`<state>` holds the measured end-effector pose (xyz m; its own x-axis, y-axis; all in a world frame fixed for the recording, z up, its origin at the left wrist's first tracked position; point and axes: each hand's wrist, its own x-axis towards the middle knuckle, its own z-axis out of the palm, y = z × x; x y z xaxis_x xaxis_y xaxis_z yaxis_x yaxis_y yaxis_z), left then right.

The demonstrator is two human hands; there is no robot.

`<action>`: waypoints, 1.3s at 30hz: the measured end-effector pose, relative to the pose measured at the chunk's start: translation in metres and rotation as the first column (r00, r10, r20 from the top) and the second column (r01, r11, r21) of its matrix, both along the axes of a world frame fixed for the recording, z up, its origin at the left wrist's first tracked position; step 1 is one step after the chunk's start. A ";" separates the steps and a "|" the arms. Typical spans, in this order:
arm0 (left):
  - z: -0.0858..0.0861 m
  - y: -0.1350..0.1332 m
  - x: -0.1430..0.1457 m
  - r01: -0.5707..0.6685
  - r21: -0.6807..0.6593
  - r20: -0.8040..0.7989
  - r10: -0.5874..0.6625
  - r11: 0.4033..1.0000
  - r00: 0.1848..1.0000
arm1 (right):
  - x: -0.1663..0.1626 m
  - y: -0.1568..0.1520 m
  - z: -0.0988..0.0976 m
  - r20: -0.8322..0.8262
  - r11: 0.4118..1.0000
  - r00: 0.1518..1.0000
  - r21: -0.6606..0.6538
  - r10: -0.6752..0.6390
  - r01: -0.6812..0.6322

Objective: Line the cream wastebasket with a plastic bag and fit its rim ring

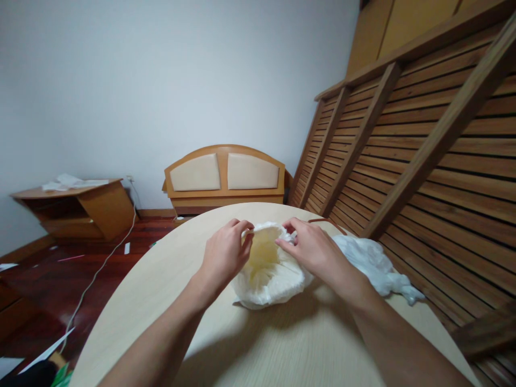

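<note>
A white plastic bag [269, 290] stands with its mouth spread wide on the round table [161, 290]. Its inside looks yellowish; whether a container is underneath I cannot tell. My left hand [229, 246] pinches the left far part of the bag's rim between thumb and fingers. On the opposite side, my right hand [308, 242] grips the right far part of the rim the same way. Just beyond my right forearm lies a second, crumpled white plastic bag [368, 263].
A brown strip-like thing [326, 221] lies at the table's far right edge. Tall slatted wooden panels [403, 145] lean close on the right. Behind the table is a headboard [224, 177]; a low desk [97, 207] stands left, with a cable [107, 264] across the floor.
</note>
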<state>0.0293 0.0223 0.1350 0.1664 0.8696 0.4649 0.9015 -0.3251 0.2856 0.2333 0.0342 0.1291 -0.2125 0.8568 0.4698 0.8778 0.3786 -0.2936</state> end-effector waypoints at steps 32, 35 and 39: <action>-0.001 0.006 -0.006 0.033 0.106 0.068 -0.041 0.994 0.997 | -0.014 -0.002 -0.008 -0.179 0.955 0.943 -0.041 0.282 -0.294; -0.001 0.007 -0.007 0.006 0.101 0.073 -0.013 0.995 0.997 | -0.017 -0.003 -0.007 -0.083 0.961 0.965 -0.107 0.247 -0.255; 0.000 0.006 -0.009 -0.002 0.088 0.073 -0.004 0.996 0.997 | -0.019 -0.003 -0.009 -0.032 0.957 0.968 -0.145 0.250 -0.252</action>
<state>0.0198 0.0287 0.1347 0.1302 0.8246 0.5506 0.8791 -0.3528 0.3205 0.2144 0.0313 0.1202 -0.4246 0.8362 0.3472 0.7555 0.5385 -0.3730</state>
